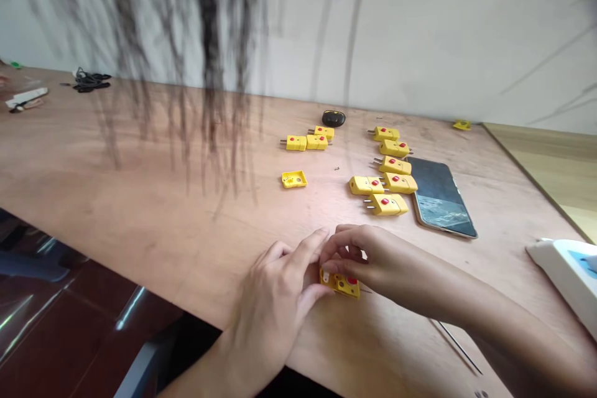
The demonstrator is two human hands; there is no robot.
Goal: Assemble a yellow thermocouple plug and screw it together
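An opened yellow plug shell with a red piece inside lies low on the table, thin metal showing at its right end. My left hand is around its left side, thumb against its lower edge and fingers curled behind. My right hand bends over it from the right, fingertips pinched together at its upper left corner. What lies between those fingertips is hidden. Farther back sits a loose yellow plug half. Several closed yellow plugs with red dots and metal pins are grouped at the right, with a smaller cluster behind.
A phone lies right of the plugs. A thin metal rod rests under my right forearm. A white device is at the right edge, a black case near the wall, a cable far left. Hair strands block the upper left.
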